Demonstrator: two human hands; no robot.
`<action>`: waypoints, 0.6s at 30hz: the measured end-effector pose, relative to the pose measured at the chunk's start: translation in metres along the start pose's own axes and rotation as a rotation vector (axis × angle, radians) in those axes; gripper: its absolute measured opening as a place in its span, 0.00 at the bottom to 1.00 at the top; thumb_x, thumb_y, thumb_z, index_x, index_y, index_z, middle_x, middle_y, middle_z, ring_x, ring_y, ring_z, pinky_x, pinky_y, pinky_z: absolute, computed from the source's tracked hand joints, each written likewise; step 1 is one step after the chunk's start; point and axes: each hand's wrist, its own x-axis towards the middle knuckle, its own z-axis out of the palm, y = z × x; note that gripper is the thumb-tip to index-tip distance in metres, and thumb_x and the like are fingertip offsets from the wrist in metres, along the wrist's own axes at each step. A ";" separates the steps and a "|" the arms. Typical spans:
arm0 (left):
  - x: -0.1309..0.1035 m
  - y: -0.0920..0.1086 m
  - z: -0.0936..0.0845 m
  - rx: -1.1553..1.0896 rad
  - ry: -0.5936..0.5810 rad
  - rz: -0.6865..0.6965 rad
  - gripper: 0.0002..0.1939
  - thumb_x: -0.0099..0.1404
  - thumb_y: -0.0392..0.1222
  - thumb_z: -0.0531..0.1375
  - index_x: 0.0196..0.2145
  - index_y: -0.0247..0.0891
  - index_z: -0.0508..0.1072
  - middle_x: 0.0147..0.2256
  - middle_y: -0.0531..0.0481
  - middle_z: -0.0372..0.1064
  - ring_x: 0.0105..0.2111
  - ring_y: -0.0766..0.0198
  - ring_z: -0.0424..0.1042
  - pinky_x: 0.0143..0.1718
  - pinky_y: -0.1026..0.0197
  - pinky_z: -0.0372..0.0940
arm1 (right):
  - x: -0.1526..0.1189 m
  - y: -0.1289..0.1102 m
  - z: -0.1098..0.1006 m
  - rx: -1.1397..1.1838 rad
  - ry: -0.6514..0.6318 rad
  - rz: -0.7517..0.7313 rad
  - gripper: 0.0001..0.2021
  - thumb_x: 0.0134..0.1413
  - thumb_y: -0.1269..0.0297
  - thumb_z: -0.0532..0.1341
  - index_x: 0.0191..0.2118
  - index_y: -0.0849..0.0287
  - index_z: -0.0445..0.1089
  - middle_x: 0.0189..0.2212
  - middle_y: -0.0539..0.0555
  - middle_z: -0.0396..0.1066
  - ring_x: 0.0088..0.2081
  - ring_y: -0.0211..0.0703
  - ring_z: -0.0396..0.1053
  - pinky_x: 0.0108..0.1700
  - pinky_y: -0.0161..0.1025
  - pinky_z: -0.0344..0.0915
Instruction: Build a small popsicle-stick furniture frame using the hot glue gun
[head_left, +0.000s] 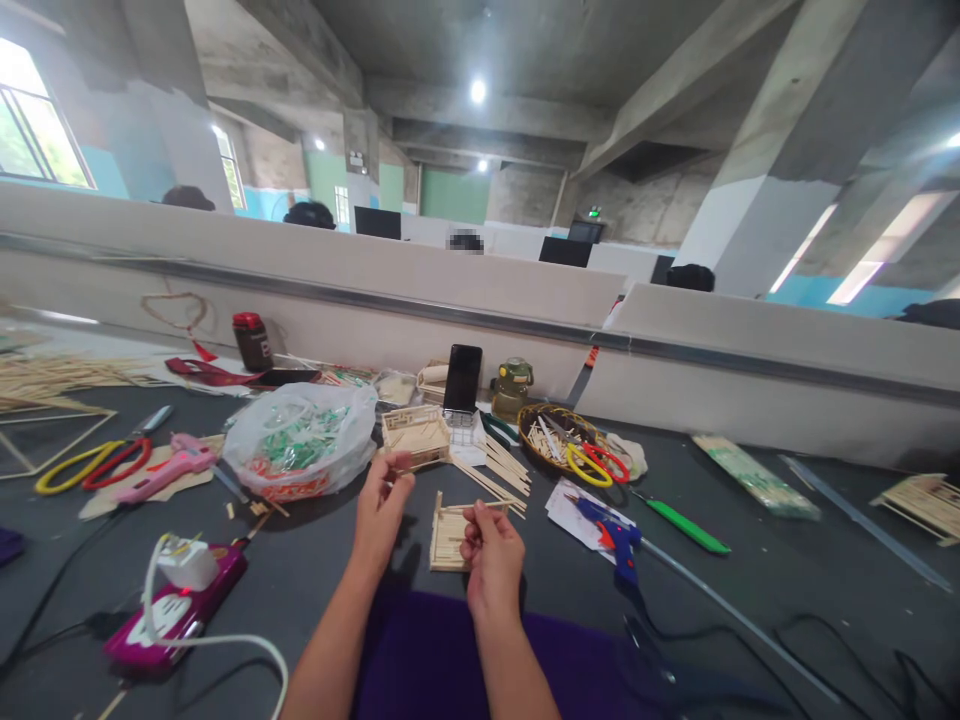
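Observation:
My right hand (493, 552) is closed in a pinch at a thin wooden stick (454, 509) along the top of a small stick-built model (448, 545). That model lies on the dark table, its right part hidden by the hand. My left hand (382, 505) is raised to the left of it, fingers loosely bent and apart, with nothing visible in them. Just beyond the left fingertips stands a second, box-like stick model (415, 437). Several loose flat sticks (506, 468) fan out to its right.
To the right lie a blue glue gun (619, 535), a green-handled cutter (688, 527) and a basket of stick pieces (551, 455) with scissors (592, 465). On the left are a plastic bag (300, 440), a pink glue gun (169, 468) and a power strip (180, 610) with cables. A phone (463, 378) stands behind.

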 end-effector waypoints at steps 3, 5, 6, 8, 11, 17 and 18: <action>0.005 -0.016 0.002 -0.018 -0.044 -0.176 0.17 0.51 0.37 0.55 0.39 0.35 0.73 0.36 0.48 0.72 0.32 0.62 0.69 0.32 0.63 0.62 | 0.001 0.002 -0.001 0.019 0.011 0.051 0.18 0.30 0.58 0.71 0.27 0.62 0.66 0.22 0.51 0.73 0.18 0.29 0.60 0.14 0.26 0.52; 0.005 -0.024 0.006 0.011 -0.135 -0.197 0.21 0.47 0.34 0.55 0.40 0.34 0.74 0.37 0.47 0.73 0.30 0.63 0.69 0.32 0.63 0.62 | 0.004 0.002 -0.001 0.023 0.008 0.064 0.18 0.31 0.59 0.71 0.27 0.62 0.66 0.22 0.50 0.73 0.18 0.29 0.60 0.14 0.25 0.53; 0.004 -0.026 0.009 0.020 -0.181 -0.203 0.22 0.46 0.33 0.55 0.41 0.34 0.74 0.38 0.47 0.73 0.29 0.64 0.68 0.31 0.63 0.62 | 0.005 0.002 -0.001 0.023 0.010 0.069 0.17 0.31 0.59 0.71 0.27 0.62 0.66 0.21 0.50 0.73 0.17 0.29 0.60 0.14 0.25 0.53; 0.003 -0.030 0.013 0.026 -0.257 -0.212 0.23 0.45 0.33 0.56 0.42 0.33 0.73 0.38 0.46 0.73 0.27 0.66 0.67 0.31 0.63 0.62 | 0.007 0.002 0.000 0.011 0.012 0.074 0.17 0.32 0.59 0.71 0.26 0.61 0.65 0.20 0.49 0.72 0.16 0.28 0.60 0.13 0.25 0.51; 0.001 -0.035 0.018 0.038 -0.324 -0.215 0.22 0.45 0.34 0.58 0.41 0.32 0.74 0.37 0.46 0.73 0.25 0.67 0.65 0.30 0.63 0.62 | 0.011 0.003 0.001 -0.047 -0.011 0.054 0.18 0.34 0.56 0.71 0.25 0.60 0.63 0.19 0.48 0.71 0.14 0.28 0.59 0.12 0.25 0.49; 0.002 -0.051 0.028 0.117 -0.386 -0.176 0.19 0.46 0.34 0.59 0.39 0.33 0.74 0.29 0.50 0.72 0.25 0.66 0.66 0.29 0.64 0.61 | 0.014 0.004 0.005 -0.091 -0.029 0.058 0.20 0.35 0.53 0.70 0.24 0.60 0.61 0.17 0.48 0.70 0.11 0.26 0.56 0.10 0.25 0.46; 0.002 -0.053 0.029 0.114 -0.392 -0.173 0.17 0.47 0.35 0.59 0.38 0.33 0.74 0.29 0.51 0.72 0.26 0.65 0.66 0.30 0.64 0.61 | 0.014 0.004 0.006 -0.084 -0.022 0.065 0.20 0.35 0.53 0.70 0.24 0.60 0.61 0.16 0.48 0.71 0.10 0.26 0.55 0.10 0.24 0.46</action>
